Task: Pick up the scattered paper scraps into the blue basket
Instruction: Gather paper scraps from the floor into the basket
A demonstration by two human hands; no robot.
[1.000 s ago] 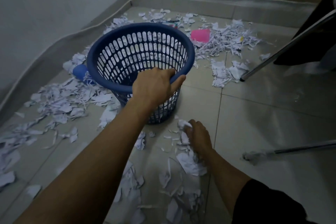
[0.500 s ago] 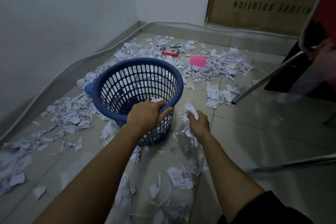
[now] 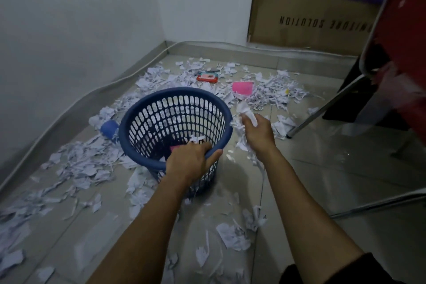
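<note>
A blue perforated basket (image 3: pixel 147 117) stands on the tiled floor, tilted slightly toward me. My left hand (image 3: pixel 190 163) grips its near rim, fingers curled inside, thumb outside. A few scraps lie in the basket by those fingers. My right hand (image 3: pixel 259 132) holds a bunch of white paper scraps (image 3: pixel 246 112) in the air just right of the rim, with strips dangling below the wrist. More white scraps (image 3: pixel 78 163) cover the floor left of the basket, behind it (image 3: pixel 272 92) and in front of me (image 3: pixel 235 235).
A pink sheet (image 3: pixel 242 87) and a red packet (image 3: pixel 207 77) lie among the far scraps. A blue object (image 3: pixel 108 128) sits left of the basket. Metal chair legs (image 3: pixel 322 110) slant in at right under a red seat. Walls close the left and back; a cardboard sheet (image 3: pixel 311 7) leans behind.
My right hand has lifted off the floor with a handful of scraps and risen to the basket's right rim. The view has pulled back and up; my left hand kept its hold.
</note>
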